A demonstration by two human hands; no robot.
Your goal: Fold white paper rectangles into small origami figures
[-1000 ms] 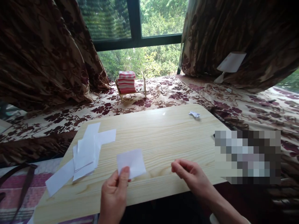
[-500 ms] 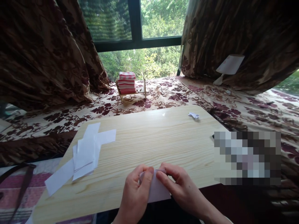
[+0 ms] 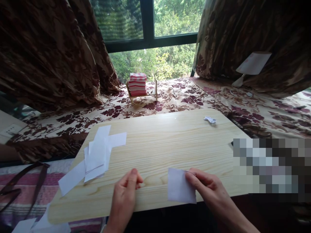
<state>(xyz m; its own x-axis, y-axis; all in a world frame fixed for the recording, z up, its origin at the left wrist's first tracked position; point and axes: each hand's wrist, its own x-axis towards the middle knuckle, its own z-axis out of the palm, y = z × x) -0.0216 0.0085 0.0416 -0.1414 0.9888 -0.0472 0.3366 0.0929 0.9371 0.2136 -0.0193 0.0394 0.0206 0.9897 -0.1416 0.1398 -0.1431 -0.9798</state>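
A small, nearly square piece of white paper (image 3: 180, 187) is pinched at its right edge between the thumb and fingers of my right hand (image 3: 206, 184), over the table's front edge. My left hand (image 3: 125, 194) hovers to the left of it, apart from the paper. Its fingers are curled in with the thumb laid against them, and no paper shows in them. Farther left, a loose pile of white paper strips (image 3: 97, 158) lies overlapping on the wood-grain table (image 3: 150, 142).
A small folded paper (image 3: 210, 120) sits at the table's far right. Beyond stand a little wooden rack (image 3: 155, 90) holding folded red-and-white cloths (image 3: 137, 84), and a white lamp (image 3: 254, 63). More white papers (image 3: 45, 223) lie lower left. A blurred-out patch covers the right side.
My hands have come apart. The left has let go of the paper and moved left, while the right has carried it rightward, holding it by one edge. The view has shifted slightly.
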